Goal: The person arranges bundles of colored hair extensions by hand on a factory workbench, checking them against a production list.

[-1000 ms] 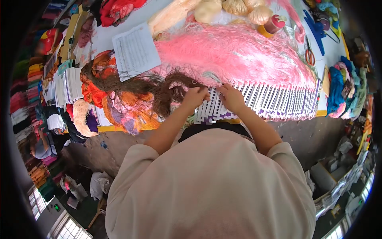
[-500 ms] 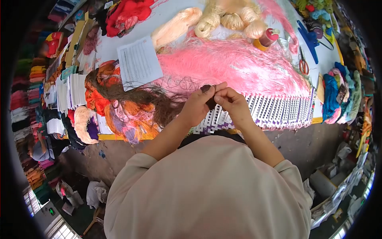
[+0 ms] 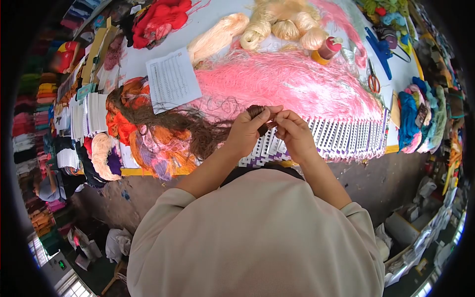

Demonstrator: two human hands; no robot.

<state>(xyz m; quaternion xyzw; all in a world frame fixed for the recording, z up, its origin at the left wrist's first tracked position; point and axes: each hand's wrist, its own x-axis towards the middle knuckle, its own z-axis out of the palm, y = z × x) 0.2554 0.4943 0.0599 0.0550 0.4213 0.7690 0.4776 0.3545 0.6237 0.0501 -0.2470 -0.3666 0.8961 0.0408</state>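
Holding a dark brown bundle of thread (image 3: 256, 111) in the left hand (image 3: 244, 133), with the thumb pressed across it and the fingers wrapped around. Curling the right hand (image 3: 298, 138) just beside the left fingertips, with thumb and finger close to each other. Too small to see a thread between them – can't tell about a grip there. Holding the bundle up over the near side of the table (image 3: 136, 62), between the big heap of pink thread (image 3: 277, 74) and the front of the pale shirt (image 3: 257, 232).

Just left of the left hand, lots of messy loose brown thread (image 3: 205, 138), lying partly over some orange thread (image 3: 166, 136). Behind that, a sheet of paper (image 3: 173, 81) with rows of dark marks. Below the hands and off to the right, a long row of white cards (image 3: 341, 138) with dark dots and bits of purple, set side by side along the table edge. Past the pink heap, cream balls of thread (image 3: 285, 30) and a red spool (image 3: 329, 48). Far over on the right – scissors (image 3: 374, 83) with orange handles, near a long blue thing (image 3: 379, 52).
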